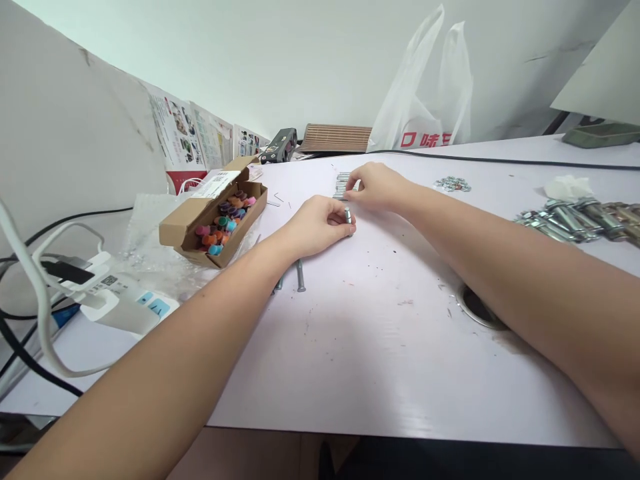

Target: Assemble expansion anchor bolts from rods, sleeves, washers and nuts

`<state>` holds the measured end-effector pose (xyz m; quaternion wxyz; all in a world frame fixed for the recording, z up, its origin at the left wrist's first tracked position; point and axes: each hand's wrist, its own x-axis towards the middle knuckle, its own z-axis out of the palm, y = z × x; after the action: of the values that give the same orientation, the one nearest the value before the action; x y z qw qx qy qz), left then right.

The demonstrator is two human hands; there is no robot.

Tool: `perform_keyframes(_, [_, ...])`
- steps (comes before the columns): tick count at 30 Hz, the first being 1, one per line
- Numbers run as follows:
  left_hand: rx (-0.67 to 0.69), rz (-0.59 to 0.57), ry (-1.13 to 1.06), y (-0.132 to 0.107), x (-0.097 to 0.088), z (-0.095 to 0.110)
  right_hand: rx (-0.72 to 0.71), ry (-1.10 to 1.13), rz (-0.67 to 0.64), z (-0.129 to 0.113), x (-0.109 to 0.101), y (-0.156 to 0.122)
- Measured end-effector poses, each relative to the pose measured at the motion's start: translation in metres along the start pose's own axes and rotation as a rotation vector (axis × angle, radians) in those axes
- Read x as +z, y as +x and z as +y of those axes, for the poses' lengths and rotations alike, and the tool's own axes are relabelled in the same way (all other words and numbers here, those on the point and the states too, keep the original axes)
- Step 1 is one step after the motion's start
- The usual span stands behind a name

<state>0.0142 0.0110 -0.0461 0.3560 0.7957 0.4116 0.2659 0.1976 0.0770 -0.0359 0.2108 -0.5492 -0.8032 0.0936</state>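
Note:
My left hand (317, 225) rests on the white table (380, 347) with its fingers curled round a small metal sleeve (348, 215). My right hand (376, 187) reaches further back and pinches at a row of small metal sleeves (343, 185) lying side by side. A loose bolt (301, 275) lies on the table just below my left wrist, with another partly hidden under my forearm.
An open cardboard box of coloured caps (220, 217) stands left of my hands. A power strip with plugs and cables (107, 293) sits at the left edge. Large anchor bolts (575, 219) and a pile of washers (453, 183) lie on the right. A cable hole (477, 308) opens under my right forearm. A plastic bag (425, 100) stands at the back.

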Motion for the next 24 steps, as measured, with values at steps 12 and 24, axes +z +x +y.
perform_keyframes(12, [0.036,-0.031,0.06,0.0,0.004,0.0,0.082,0.173,-0.113,-0.002,-0.014,-0.016])
perform_keyframes(24, [0.034,-0.006,0.159,-0.002,0.005,0.002,0.04,0.978,0.031,-0.031,-0.007,-0.079])
